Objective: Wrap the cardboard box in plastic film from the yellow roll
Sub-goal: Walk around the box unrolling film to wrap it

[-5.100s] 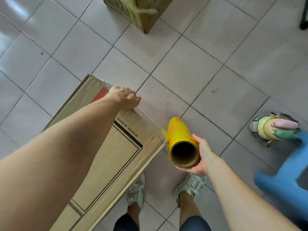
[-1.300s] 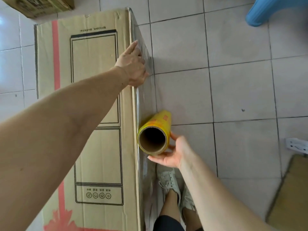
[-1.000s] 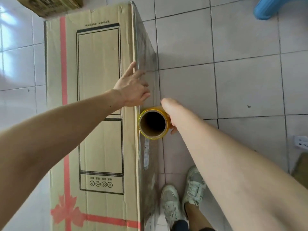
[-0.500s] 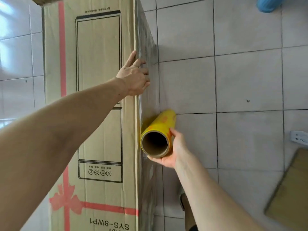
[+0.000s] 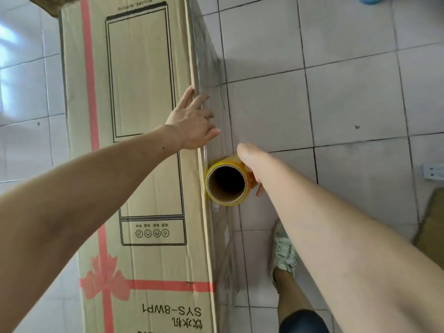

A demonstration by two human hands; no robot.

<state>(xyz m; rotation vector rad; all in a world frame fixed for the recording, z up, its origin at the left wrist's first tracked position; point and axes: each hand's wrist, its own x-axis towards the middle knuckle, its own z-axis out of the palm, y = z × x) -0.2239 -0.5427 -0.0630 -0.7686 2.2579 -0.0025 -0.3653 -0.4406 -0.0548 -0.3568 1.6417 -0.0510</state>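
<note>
Both hands are at the right-hand edge of the cardboard box (image 5: 134,140). Furthest left, the left hand (image 5: 192,123) lies spread with straight fingers, its palm on the box's top panel and its fingertips reaching over the edge onto the plastic film (image 5: 213,75) that clings to the side face. The box itself is long and lies flat on the tiled floor (image 5: 348,92), printed with a black outline of an appliance, a red ribbon-and-bow pattern and the lettering "SYS-8WP1" (upside down from this viewpoint). Just right of that edge, the yellow roll (image 5: 227,183) stands nearly end-on to the camera, its brown cardboard core open toward the viewer, touching or almost touching the box's side. The right hand (image 5: 249,164) holds the roll from the right, mostly hidden behind its own forearm; a finger shows curled under the roll's far side, so the grip wraps it. Lower right, a pale sneaker (image 5: 283,251) rests on the tiles beside the box. At the far right edge lie a white socket strip (image 5: 432,171) and a piece of brown cardboard (image 5: 432,227).
</note>
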